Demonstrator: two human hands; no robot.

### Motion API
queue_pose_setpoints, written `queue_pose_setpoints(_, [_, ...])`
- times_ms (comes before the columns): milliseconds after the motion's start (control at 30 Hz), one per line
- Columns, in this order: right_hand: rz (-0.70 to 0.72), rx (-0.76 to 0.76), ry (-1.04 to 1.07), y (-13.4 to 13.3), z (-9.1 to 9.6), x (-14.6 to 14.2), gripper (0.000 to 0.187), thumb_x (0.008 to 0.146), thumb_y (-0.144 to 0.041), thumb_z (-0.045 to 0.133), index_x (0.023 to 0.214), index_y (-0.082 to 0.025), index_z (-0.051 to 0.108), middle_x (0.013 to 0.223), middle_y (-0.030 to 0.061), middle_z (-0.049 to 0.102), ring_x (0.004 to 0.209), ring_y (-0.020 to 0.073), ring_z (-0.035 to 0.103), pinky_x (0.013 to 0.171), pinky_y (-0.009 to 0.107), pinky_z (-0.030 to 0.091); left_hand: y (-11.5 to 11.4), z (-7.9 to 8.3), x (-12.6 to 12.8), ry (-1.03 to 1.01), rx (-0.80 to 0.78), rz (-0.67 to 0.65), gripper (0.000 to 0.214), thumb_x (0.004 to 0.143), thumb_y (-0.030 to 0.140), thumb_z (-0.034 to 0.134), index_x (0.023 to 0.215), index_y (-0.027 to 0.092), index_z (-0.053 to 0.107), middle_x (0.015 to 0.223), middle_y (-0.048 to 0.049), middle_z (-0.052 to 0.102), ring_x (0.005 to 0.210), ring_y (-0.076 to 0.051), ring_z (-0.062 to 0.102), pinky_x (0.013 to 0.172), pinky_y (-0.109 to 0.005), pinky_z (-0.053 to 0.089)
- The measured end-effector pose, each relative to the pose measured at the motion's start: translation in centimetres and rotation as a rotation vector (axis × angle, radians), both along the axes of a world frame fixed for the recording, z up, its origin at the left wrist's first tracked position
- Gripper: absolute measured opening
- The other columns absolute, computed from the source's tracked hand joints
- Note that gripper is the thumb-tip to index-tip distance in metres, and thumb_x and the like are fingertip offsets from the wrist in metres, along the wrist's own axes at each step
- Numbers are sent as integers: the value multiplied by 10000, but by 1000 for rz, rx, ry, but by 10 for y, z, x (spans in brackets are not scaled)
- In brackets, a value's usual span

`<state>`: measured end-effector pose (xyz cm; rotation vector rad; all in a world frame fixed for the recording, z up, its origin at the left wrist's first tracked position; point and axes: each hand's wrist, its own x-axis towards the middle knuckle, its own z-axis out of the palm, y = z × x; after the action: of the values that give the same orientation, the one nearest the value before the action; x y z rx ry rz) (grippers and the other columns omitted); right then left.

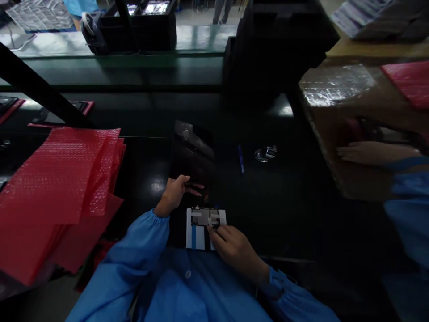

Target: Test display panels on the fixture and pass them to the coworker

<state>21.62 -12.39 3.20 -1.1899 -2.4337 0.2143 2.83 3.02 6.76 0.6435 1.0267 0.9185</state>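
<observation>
My left hand (pixel 174 193) holds a dark glossy screen panel (pixel 193 150) by its near edge, thumb on top; its fingers reach underneath. The panel is tilted up beyond an opened tablet body (pixel 198 237), which lies at the table's near edge. White battery sections, a blue strip and grey shielded boards show inside the body. My right hand (pixel 233 245) bends over the right part of the body, with thumb and fingertips closed together at the boards. Whatever is between those fingertips is too small to make out.
Red bubble-wrap bags (pixel 60 174) are piled on the left. A blue pen (pixel 241 159) and a small shiny round object (pixel 266 154) lie right of the panel. At the far right, another person's hand (pixel 372 153) rests by a dark device on a carton (pixel 330 134). Black bins (pixel 278 40) stand behind.
</observation>
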Motion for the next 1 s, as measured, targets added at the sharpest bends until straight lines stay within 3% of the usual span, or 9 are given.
queue_pose_setpoints(133, [25,1,20,-1,0,-1,285,1001,-68,414,1113,-95,675,752,75,658,656,184,620,591,308,499,0,1,-6,-151,-9,15,134,714,235,657,653,116,660,714,-82,722,730,-277,745,611,-347,587])
queue_pose_setpoints(267, [58,-151,181,17,15,4,286,1051,-161,379,1116,-129,656,834,77,709,693,166,673,621,273,543,-3,0,-14,-310,-15,-2,170,740,233,721,609,132,681,699,-86,748,803,-292,754,786,-399,571])
queue_pose_setpoints(367, [85,-196,230,46,48,8,284,1055,-179,379,1160,-152,642,885,70,724,730,165,690,656,275,560,-6,-4,-19,-412,2,-26,121,743,220,733,714,105,755,825,-130,787,906,-317,748,912,-444,525])
queue_pose_setpoints(500, [44,-180,37,88,105,9,214,999,-166,500,1126,-180,671,914,70,717,775,203,690,682,324,564,-6,-5,-25,-454,68,-78,72,718,175,778,718,104,764,854,-130,796,984,-352,739,1003,-503,471])
queue_pose_setpoints(633, [-41,-180,-48,118,141,5,200,957,-164,570,1121,-195,680,986,71,725,868,237,695,753,376,577,-6,-2,-27,-466,91,-124,279,693,156,822,962,92,780,951,-142,798,952,-342,747,992,-521,480])
queue_pose_setpoints(767, [-22,-112,7,130,144,-6,223,951,-127,536,1109,-199,676,1113,87,723,1087,274,651,866,424,569,-9,-2,-22,-500,123,-128,429,673,127,833,1094,135,752,1050,-128,788,964,-343,741,947,-533,522])
queue_pose_setpoints(867, [45,-85,-14,132,138,-14,284,944,-119,529,1181,-207,659,1282,79,692,1331,322,515,994,492,517,-11,-4,-18,-507,109,-109,475,661,99,838,1121,164,738,1106,-110,777,1026,-327,724,966,-522,532])
queue_pose_setpoints(1000, [46,-77,-70,137,129,-17,340,993,-196,499,1314,-204,610,1310,80,688,1421,328,424,1078,546,433,-12,-5,-17,-509,81,-103,529,655,93,853,1160,177,718,1121,-106,774,1081,-325,711,1017,-520,518])
